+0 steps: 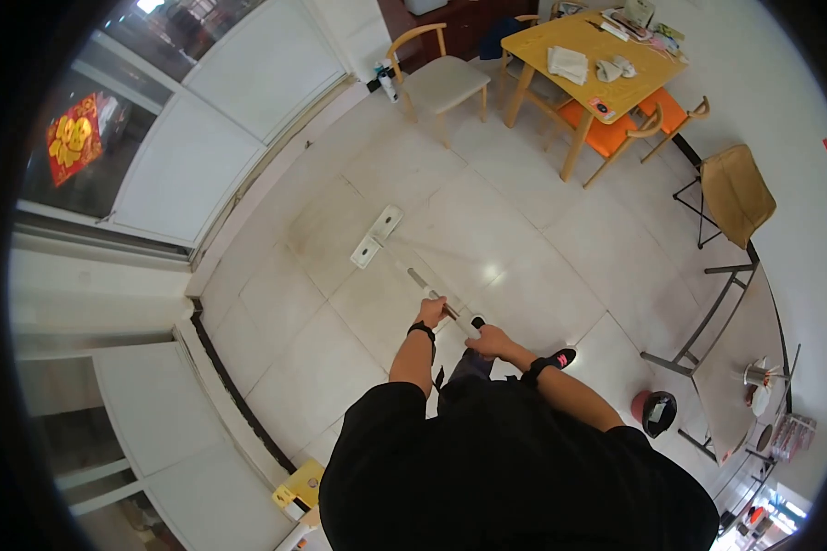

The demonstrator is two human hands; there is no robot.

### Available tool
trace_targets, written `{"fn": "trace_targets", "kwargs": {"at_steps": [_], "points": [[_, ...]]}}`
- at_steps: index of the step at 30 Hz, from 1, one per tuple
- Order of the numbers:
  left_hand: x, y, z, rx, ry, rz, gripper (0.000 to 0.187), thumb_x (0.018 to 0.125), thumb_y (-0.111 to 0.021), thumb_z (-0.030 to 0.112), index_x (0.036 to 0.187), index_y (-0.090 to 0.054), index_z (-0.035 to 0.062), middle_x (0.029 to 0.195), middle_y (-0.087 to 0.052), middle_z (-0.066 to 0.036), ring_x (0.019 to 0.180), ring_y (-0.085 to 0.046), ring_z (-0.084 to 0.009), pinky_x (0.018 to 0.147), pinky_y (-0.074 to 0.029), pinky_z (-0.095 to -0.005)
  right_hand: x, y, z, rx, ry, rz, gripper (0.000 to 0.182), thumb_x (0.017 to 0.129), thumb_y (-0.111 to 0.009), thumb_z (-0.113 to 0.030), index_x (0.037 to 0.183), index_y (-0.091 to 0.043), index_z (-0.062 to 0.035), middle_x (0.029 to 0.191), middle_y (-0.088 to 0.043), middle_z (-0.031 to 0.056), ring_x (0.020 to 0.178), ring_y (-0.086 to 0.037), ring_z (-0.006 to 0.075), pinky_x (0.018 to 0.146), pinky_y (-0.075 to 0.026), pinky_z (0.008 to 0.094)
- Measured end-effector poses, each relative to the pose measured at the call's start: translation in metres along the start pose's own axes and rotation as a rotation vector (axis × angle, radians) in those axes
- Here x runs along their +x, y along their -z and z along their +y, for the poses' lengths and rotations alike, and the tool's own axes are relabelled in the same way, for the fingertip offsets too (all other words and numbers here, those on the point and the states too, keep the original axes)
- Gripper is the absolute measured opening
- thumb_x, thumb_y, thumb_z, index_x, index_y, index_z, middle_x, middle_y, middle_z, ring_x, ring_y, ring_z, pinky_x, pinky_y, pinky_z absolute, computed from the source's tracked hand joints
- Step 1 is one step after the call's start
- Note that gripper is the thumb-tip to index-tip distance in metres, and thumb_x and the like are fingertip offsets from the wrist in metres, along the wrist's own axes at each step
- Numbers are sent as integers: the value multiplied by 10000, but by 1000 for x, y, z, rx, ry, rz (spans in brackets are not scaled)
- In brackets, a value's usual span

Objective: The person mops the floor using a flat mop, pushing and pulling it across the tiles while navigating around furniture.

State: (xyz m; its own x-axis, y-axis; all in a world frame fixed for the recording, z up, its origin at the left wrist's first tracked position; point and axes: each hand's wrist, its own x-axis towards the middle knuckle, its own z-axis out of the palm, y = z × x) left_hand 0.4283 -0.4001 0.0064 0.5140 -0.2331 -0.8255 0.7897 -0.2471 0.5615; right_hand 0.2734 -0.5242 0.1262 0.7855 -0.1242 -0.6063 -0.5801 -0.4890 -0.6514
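A flat mop (377, 237) with a white rectangular head rests on the tiled floor in front of me, its pole running back towards my body. My left hand (431, 310) is wrapped round the pole at its lower grip. Closer to my body, my right hand (492, 342) is closed round the upper end of the same pole. Both wrists wear dark bands. Around the mop head the pale tiles (317, 234) look brownish and smeared. One of my dark shoes (562, 358) shows beyond my right forearm.
A wooden table (547, 41) with cloths and clutter stands at the far right, with orange-seated chairs (606, 136) and a pale-seated chair (444, 84) near it. A folding chair (737, 195), a side table (740, 340) and a bin (654, 413) are on the right. White panelled doors (193, 138) line the left.
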Motion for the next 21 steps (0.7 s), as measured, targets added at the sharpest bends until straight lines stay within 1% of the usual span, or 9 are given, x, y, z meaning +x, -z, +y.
{"fn": "trace_targets", "kwargs": {"at_steps": [2, 3, 6, 10, 15, 17, 18, 20, 21], "points": [[2, 4, -9, -19, -30, -41, 223, 772, -554, 139, 783, -509, -80, 804, -545, -153, 711, -568, -245, 643, -507, -334, -3, 4, -4, 551, -196, -308, 240, 726, -577, -235, 720, -533, 0, 594, -539, 77, 467, -527, 150, 421, -432, 268], [1, 4, -15, -14, -61, -65, 237, 781, -546, 157, 768, -510, -77, 799, -545, -152, 707, -564, -239, 636, -503, -329, -7, 6, -3, 663, -273, -371, 138, 747, -565, -149, 705, -493, -39, 558, -479, 9, 425, -462, 77, 353, -366, 212], [-5, -6, -31, -6, -51, -26, 245, 784, -542, 171, 762, -513, -71, 788, -544, -148, 700, -562, -233, 614, -500, -329, -24, 6, -1, 816, -300, -337, 232, 733, -568, -161, 582, -478, -9, 483, -472, 52, 374, -442, 121, 355, -358, 242], [-25, -18, -55, -64, -30, -62, 243, 775, -550, 176, 797, -511, -63, 774, -548, -141, 682, -568, -236, 601, -501, -329, -56, 3, 15, 742, -203, -358, 239, 755, -547, -194, 624, -453, -19, 477, -453, 37, 357, -418, 105, 327, -330, 244], [-56, -44, -105, -23, 15, -148, 202, 766, -557, 134, 805, -502, -56, 764, -548, -138, 699, -575, -237, 630, -511, -323, -120, 0, 58, 687, -232, -266, 274, 744, -561, -240, 634, -475, -4, 476, -456, 37, 361, -429, 107, 330, -328, 240], [-58, -50, -140, 370, -371, -453, 154, 764, -531, 92, 797, -480, -49, 776, -533, -152, 695, -575, -265, 653, -514, -363, -154, -3, 73, 678, -251, -249, 287, 738, -567, -255, 637, -482, -1, 477, -457, 37, 366, -434, 106, 333, -328, 237], [-63, -62, -154, 371, -370, -458, 154, 764, -531, 92, 797, -480, -49, 776, -533, -152, 695, -575, -265, 653, -514, -363, -172, -4, 81, 641, -271, -243, 294, 740, -566, -263, 639, -484, 1, 478, -456, 34, 371, -434, 104, 333, -325, 234], [-101, -97, -158, -80, 176, -282, 95, 758, -488, 48, 796, -458, -33, 802, -512, -171, 691, -572, -297, 657, -505, -426, -209, -5, 96, 612, -291, -229, 302, 741, -564, -271, 641, -486, 2, 479, -455, 32, 376, -435, 101, 333, -322, 231], [-139, -108, -154, -123, 238, -321, 57, 745, -457, 15, 791, -443, -15, 829, -493, -185, 694, -565, -323, 650, -491, -467, -228, -6, 104, 571, -277, -217, 319, 743, -567, -291, 638, -487, 0, 481, -454, 30, 377, -432, 103, 337, -323, 232]]}}
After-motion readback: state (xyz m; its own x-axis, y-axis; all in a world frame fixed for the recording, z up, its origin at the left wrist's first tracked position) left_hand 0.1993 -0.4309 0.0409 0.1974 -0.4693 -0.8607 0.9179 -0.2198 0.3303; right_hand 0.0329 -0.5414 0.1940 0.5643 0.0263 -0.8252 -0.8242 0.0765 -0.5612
